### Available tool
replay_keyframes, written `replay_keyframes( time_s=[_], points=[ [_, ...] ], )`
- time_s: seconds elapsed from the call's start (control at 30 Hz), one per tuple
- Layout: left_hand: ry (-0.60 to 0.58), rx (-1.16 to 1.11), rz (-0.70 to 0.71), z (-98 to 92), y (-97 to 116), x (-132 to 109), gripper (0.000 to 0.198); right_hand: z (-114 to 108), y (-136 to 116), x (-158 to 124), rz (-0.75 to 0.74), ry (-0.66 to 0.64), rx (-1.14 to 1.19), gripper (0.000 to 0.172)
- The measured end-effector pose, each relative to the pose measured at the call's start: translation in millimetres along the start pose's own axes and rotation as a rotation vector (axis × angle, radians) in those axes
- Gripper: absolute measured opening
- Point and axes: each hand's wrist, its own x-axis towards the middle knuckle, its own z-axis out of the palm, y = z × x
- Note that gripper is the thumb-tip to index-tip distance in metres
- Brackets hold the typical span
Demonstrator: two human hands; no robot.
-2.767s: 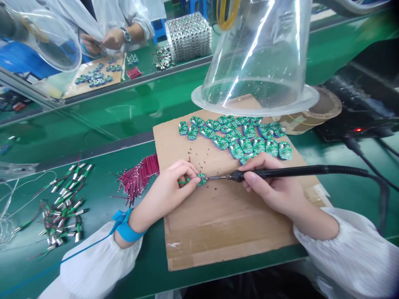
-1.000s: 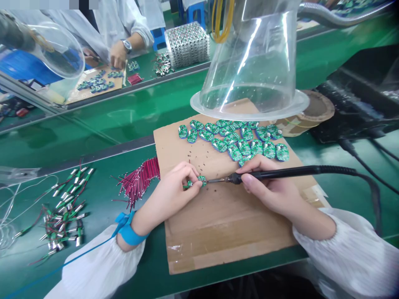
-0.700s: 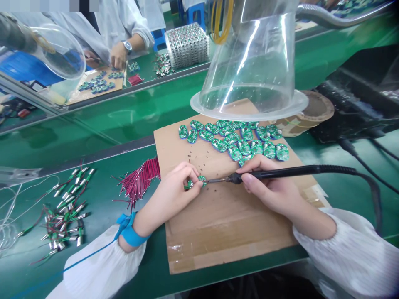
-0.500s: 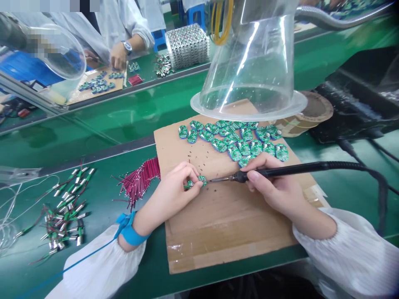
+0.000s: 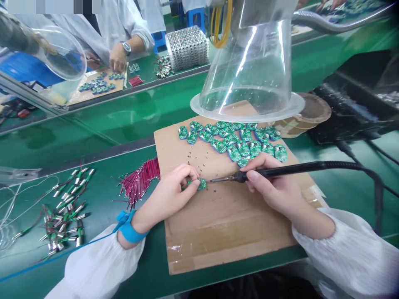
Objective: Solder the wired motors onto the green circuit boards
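My left hand (image 5: pixel 176 195) rests on the cardboard sheet (image 5: pixel 224 228), its thumb and fingers pinching a small green circuit board (image 5: pixel 202 184); part of the board is hidden by the fingers. In my right hand (image 5: pixel 269 187) is a black soldering iron (image 5: pixel 280 170), held like a pen. Its thin tip points left, close to the board's right edge; whether they touch I cannot tell. Farther back on the cardboard lie several green circuit boards (image 5: pixel 233 151) with blue undersides. A blue band (image 5: pixel 132 228) with a cord circles my left wrist.
Left of the cardboard lie a bundle of red and black wires (image 5: pixel 141 180) and a pile of small wired metal cylinders (image 5: pixel 64 220). A clear fume hood (image 5: pixel 246 79) hangs over the boards. At right are a round container (image 5: pixel 314 110) and a black tray (image 5: pixel 358 95). A co-worker's hand (image 5: pixel 118 58) works opposite.
The pinched board has turned slightly in my left fingers, which now cover it differently. My right hand and the soldering iron have hardly moved.
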Motion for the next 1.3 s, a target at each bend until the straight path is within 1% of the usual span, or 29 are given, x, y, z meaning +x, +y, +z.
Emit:
replay_keyframes(
  time_s=[0.1, 0.2, 0.3, 0.6, 0.77, 1.03, 1.3],
  points=[
    [-0.024, -0.017, 0.004, -1.9, 0, 0, 0.010, 0, 1, 0, -0.005, -0.006, 0.011, 0.011],
    [-0.078, -0.024, 0.028, -5.9, -2, 2, 0.007, 0, 3, -1, -0.010, -0.014, 0.016, 0.009],
    [-0.113, -0.047, 0.017, -9.4, -5, 4, 0.006, 0, 3, -1, 0.001, -0.025, 0.016, 0.009],
    [-0.101, -0.060, -0.032, -9.2, -6, 4, 0.009, -1, 0, -1, 0.004, -0.031, 0.006, 0.009],
    [-0.116, -0.045, -0.013, -10.0, -5, 4, 0.012, 0, -2, 0, 0.002, -0.047, 0.001, 0.008],
    [-0.110, -0.043, 0.020, -10.1, -5, 4, 0.007, 1, 0, 0, 0.007, -0.077, 0.011, 0.005],
    [-0.083, -0.068, -0.017, -7.2, -6, 4, 0.007, 0, -4, 1, -0.003, -0.083, -0.018, 0.006]
  ],
)
